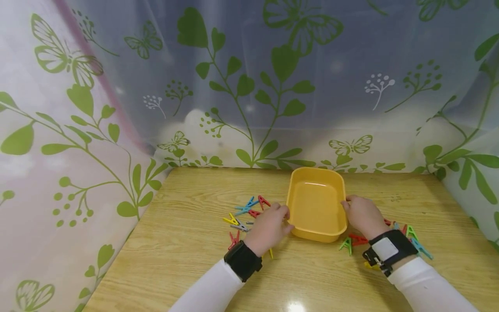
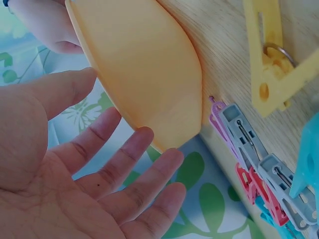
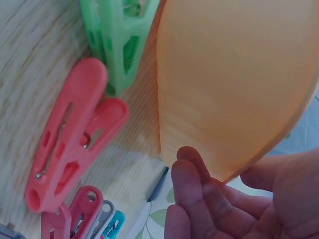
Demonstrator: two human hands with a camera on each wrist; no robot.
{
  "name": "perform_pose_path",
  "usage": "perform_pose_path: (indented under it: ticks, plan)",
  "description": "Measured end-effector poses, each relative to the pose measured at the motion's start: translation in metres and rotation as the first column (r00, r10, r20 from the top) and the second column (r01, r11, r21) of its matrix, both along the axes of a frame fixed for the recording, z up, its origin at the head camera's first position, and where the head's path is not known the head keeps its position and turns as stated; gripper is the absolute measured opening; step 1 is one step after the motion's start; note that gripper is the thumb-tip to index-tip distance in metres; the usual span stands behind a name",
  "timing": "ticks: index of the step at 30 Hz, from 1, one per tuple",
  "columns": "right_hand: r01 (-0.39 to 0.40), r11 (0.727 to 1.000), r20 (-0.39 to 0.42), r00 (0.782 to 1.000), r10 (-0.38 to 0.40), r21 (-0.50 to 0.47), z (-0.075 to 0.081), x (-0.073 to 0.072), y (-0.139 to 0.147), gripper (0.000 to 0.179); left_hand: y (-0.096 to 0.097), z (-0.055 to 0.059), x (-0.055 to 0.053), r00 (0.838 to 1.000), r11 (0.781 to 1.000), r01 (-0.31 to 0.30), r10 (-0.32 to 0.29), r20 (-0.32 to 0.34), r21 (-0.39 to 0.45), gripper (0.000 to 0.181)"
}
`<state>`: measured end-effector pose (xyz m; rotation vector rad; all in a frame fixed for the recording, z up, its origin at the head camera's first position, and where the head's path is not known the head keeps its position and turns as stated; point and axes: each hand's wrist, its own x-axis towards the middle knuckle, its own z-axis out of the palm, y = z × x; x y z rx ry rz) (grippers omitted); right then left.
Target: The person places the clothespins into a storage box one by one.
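An orange-yellow plastic basin (image 1: 315, 208) with rounded corners sits on the wooden table, nothing inside it. My left hand (image 1: 269, 229) is at the basin's left side; in the left wrist view its spread fingers (image 2: 142, 142) and thumb lie along the rim. On the opposite side, my right hand (image 1: 364, 214) pinches the rim, thumb at the edge and fingers against the outer wall. Plastic clothespins lie near both hands: a blue one (image 1: 246, 205) and a yellow one (image 1: 231, 219) on the left, a green one (image 1: 346, 245) and a red one (image 1: 358, 239) on the right.
Several more clothespins, such as a blue one (image 1: 422, 248), lie partly hidden around the right wrist. A curtain (image 1: 249, 108) with green leaves and butterflies hangs behind the table (image 1: 187, 260) and along its sides. Both wrists wear black straps.
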<state>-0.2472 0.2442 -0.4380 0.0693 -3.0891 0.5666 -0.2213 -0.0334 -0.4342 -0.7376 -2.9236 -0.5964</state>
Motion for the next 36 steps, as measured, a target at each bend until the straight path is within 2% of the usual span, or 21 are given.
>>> perform_pose_path:
  ticks: [9,15,20,28,36]
  plan:
    - [-0.012,1.000,-0.018,1.000,0.012,-0.005,-0.002,0.000,-0.001,0.041,0.000,0.003,0.004,0.998,1.000,0.008,-0.009,0.064,0.005,0.027]
    - [0.017,0.999,-0.016,1.000,-0.018,-0.049,-0.003,-0.001,-0.001,0.049,0.001,0.005,-0.002,0.989,0.995,-0.069,0.059,0.139,0.074,0.028]
    - [0.031,0.994,-0.024,0.999,-0.034,-0.104,-0.007,-0.002,0.000,0.051,0.002,0.005,-0.011,0.983,0.991,-0.108,0.094,0.160,0.082,0.044]
    - [-0.052,0.992,-0.064,0.997,0.046,-0.111,-0.012,-0.005,0.000,0.050,0.003,0.005,-0.015,0.985,0.995,-0.087,0.079,0.154,0.042,0.051]
    - [-0.068,0.990,-0.062,0.996,0.061,-0.125,-0.014,-0.006,0.001,0.051,0.002,0.006,-0.015,0.984,0.998,-0.064,0.058,0.171,0.028,0.047]
